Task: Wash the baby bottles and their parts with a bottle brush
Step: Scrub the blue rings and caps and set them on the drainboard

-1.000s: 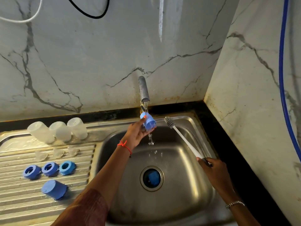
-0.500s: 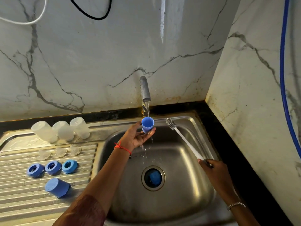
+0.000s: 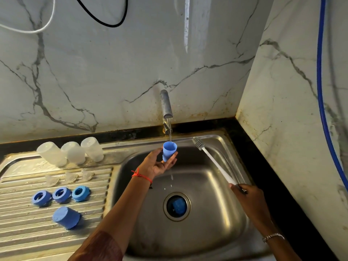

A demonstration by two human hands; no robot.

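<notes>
Left hand [image 3: 157,164] grips blue cap [image 3: 169,151] mouth-up under running tap [image 3: 166,104], over sink [image 3: 216,219]. Right hand [image 3: 248,196] clenched on brush [image 3: 214,162] handle, bristles just right of cap. Bottles [image 3: 72,152], rings [image 3: 61,194] on drainboard [image 3: 22,234], left.

cap [image 3: 169,151], centre frame: blue
bottle brush [image 3: 198,143]: grey bristles, white handle
collar rings [image 3: 85,196]: blue
bottles [image 3: 72,153]: translucent white
wall [image 3: 94,72]: white marble, grey veins
wrist thread [image 3: 140,175]: red

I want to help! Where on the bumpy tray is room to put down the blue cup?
Bare ribs lie between the lying blue cap and the sink rim, and along the drainboard's front edge below that cap. The back is crowded: three bottles, three teats, then three blue rings.
</notes>
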